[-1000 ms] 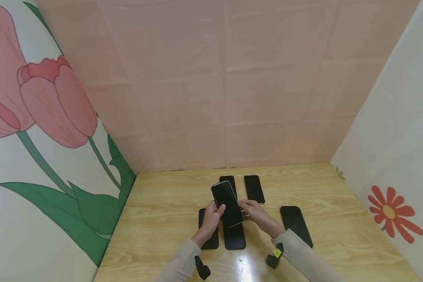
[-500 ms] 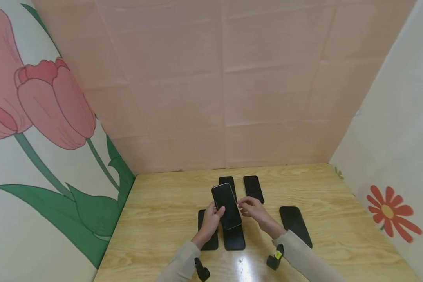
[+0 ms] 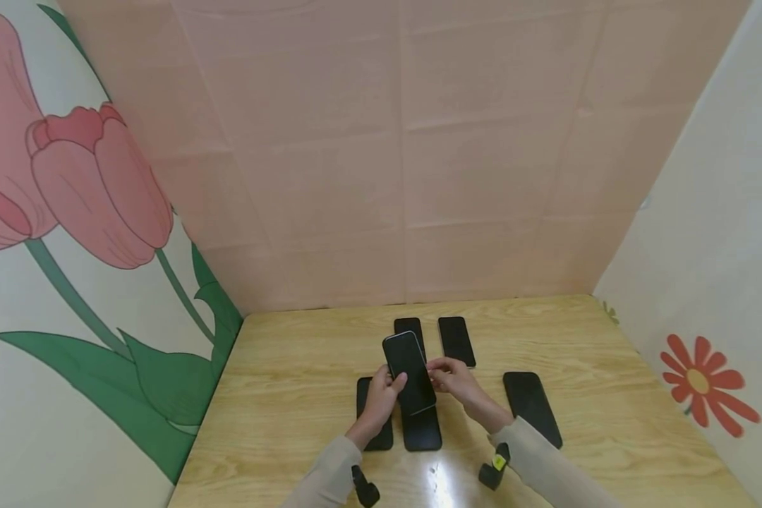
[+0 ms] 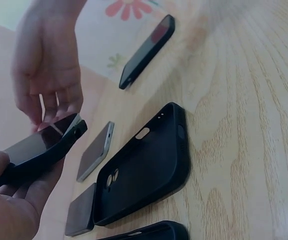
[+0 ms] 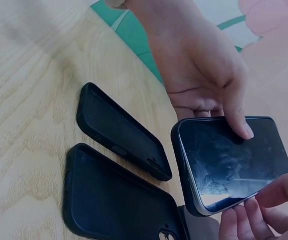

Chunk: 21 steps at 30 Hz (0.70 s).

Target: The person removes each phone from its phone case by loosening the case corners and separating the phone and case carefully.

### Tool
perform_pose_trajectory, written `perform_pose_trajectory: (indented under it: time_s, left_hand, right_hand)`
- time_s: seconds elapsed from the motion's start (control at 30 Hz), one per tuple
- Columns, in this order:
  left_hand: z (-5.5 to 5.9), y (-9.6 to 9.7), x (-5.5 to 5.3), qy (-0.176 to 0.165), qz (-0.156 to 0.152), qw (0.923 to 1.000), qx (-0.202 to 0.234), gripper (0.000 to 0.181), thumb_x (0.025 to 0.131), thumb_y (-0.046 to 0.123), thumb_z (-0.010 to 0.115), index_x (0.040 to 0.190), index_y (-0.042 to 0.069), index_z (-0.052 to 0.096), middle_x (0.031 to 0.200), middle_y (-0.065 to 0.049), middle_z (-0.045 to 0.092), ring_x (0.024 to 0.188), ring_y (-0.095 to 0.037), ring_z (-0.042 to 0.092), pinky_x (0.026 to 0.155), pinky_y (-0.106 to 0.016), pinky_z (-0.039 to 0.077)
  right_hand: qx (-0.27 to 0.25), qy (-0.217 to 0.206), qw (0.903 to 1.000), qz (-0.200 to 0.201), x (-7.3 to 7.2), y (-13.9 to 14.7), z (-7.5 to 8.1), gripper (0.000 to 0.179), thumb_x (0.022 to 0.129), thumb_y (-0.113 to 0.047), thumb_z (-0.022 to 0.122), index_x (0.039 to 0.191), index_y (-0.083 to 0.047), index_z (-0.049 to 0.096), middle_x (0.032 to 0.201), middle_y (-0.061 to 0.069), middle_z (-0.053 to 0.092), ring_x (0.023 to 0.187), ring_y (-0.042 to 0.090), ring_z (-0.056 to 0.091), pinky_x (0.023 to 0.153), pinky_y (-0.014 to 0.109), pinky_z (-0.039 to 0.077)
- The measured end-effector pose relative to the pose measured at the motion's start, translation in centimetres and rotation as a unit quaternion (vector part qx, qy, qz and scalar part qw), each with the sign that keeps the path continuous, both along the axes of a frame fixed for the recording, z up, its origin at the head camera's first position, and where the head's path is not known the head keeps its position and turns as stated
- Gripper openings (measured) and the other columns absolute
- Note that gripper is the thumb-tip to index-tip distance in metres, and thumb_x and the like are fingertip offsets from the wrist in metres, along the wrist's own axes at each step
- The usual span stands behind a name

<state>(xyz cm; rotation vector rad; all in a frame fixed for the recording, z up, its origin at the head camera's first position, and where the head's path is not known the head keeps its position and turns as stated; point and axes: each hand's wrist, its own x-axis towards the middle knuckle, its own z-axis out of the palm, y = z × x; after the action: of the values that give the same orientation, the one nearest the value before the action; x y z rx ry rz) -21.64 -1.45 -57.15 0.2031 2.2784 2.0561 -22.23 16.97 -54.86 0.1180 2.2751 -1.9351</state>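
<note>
My left hand [image 3: 379, 401] grips a black phone [image 3: 411, 374] above the table, thumb on its screen and fingers beneath. A black phone case [image 4: 48, 157] is around the phone. In the right wrist view, a pale strip of the phone's frame shows along one end, standing slightly proud of the case's rim. My right hand [image 3: 458, 384] pinches the cased phone's long edge with its fingertips. Below lie two dark hollow cases, the left case [image 5: 123, 135] and the middle case [image 5: 116, 195], both with camera cutouts and open side up.
Behind the held phone lie two dark phones, a back-middle phone [image 3: 408, 326] and a back-right phone [image 3: 457, 341]. Farther right, another dark phone [image 3: 533, 408] rests near my right sleeve. The wooden table [image 3: 292, 367] meets a peach backdrop and painted side walls.
My right fingertips drew slightly off the phone's edge half a second ago and are back at it now. The held phone has risen and turned slightly more upright, still in my left hand.
</note>
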Motion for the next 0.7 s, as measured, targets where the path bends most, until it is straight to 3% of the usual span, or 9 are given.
perform_pose_trajectory:
  time_s: [0.47,0.7]
  left_hand:
    - [-0.68,-0.12,0.18,-0.008,-0.002,1.0000,-0.004,0.021,0.100,0.011,0.058,0.113,-0.005,0.057,0.081,-0.012,0.065,0.068,-0.017,0.053,0.057,-0.027,0.040]
    - [-0.65,0.04,0.31,-0.003,-0.003,0.9999,0.010,0.022,0.101,0.010,0.056,0.116,-0.006,0.056,0.089,-0.016,0.066,0.075,-0.019,0.054,0.061,-0.028,0.041]
  right_hand:
    - [-0.003,0.013,0.9995,0.030,0.44,-0.02,-0.44,0.021,0.095,0.007,0.053,0.112,0.017,0.058,0.098,0.021,0.063,0.084,0.026,0.064,0.085,0.052,0.053]
    - [0.030,0.004,0.9995,0.013,0.24,-0.02,-0.60,0.022,0.087,0.007,0.065,0.109,0.012,0.062,0.097,0.015,0.064,0.083,0.019,0.061,0.079,0.041,0.055]
